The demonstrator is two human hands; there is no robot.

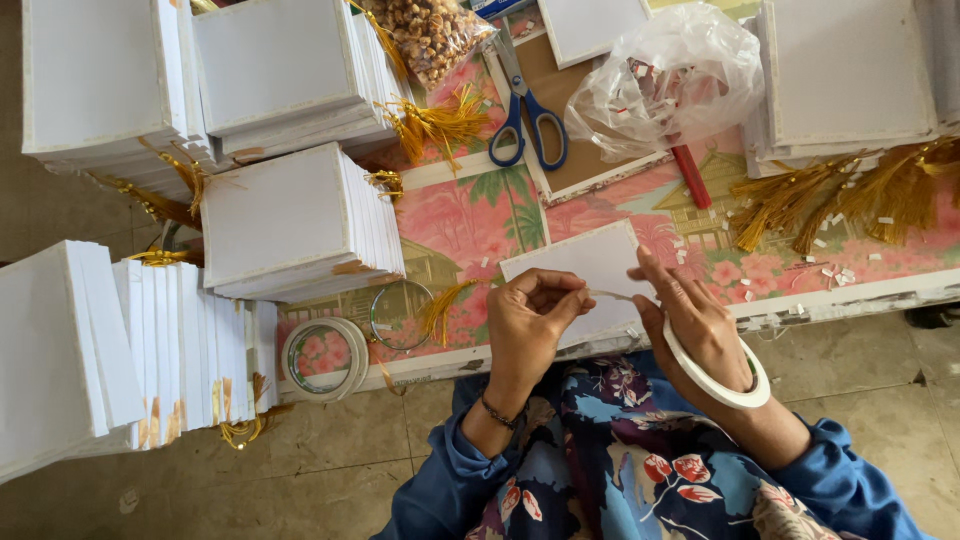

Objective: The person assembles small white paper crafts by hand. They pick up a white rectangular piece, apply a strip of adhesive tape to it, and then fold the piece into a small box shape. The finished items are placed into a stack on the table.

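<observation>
Left hand (528, 318) pinching free end of thin tape strip (612, 295), right hand (690, 315) pinching other end with tape roll (718, 375) ringed on wrist, over white card (590, 262); likely risk: slack strip folding onto itself or sticking crooked.

White tape roll (715, 385), white cards (280, 215), blue-handled scissors (527, 118), gold tassels (850, 195), pink floral tablecloth (480, 215) (palm trees too)

floral table (470, 215) bears white stacks (285, 220), scissors (527, 110).
</observation>
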